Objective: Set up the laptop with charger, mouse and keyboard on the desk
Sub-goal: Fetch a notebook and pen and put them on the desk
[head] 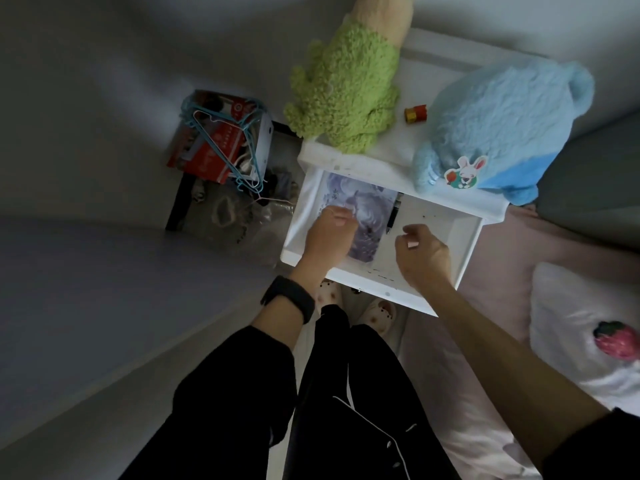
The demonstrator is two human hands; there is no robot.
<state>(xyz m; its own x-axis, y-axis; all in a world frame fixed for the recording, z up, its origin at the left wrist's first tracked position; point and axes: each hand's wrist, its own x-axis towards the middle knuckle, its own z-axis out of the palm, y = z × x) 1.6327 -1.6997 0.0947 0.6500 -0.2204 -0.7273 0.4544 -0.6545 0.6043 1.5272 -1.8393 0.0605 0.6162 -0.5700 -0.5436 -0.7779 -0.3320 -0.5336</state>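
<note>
No laptop, charger, mouse or keyboard shows in the head view. An open white drawer (464, 251) sticks out of a white bedside cabinet. A purple-grey patterned pad (367, 206) lies flat inside it, with a black pen (394, 216) beside it. My left hand (329, 233), with a black band on its wrist, reaches into the drawer and curls its fingers on the pad's left part. My right hand (420, 254) hovers over the middle of the drawer with its fingers curled in, and nothing is visible in it.
On the cabinet top (408, 133) lie a green plush toy (346, 95), a blue plush toy (502, 129) and a small red and gold cylinder (415, 114). A red box with blue hangers (221, 140) stands on the floor at left. A bed with a pink sheet (495, 285) and a white pillow (581, 323) is at right.
</note>
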